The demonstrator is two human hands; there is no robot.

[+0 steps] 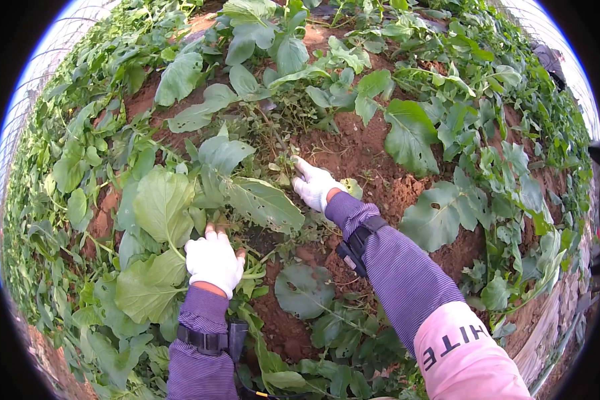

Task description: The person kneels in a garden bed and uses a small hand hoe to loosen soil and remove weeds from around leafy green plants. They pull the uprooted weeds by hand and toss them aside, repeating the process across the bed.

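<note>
My left hand (pixel 214 260), in a white glove with bare fingertips showing, rests among broad green leaves left of the middle. Its fingers reach in by the leaf stalks, and a large pale leaf (pixel 164 205) stands beside it; whether it grips anything is hidden. Farther forward, my right hand (pixel 315 184), also in a white glove, has its thumb and fingers curled around a small-leaved weed (pixel 283 164). Between the hands lies a leaf pitted with holes (pixel 267 202). More low weeds (pixel 300 112) grow just beyond the right hand.
Reddish soil (pixel 365 135) shows between broad-leaved plants on every side. A holed leaf (pixel 305 292) lies low in front of me. Hoops of a greenhouse frame (pixel 45 60) curve along the left. A pale sheet (pixel 550 320) borders the bed at lower right. Both wrists carry strapped devices.
</note>
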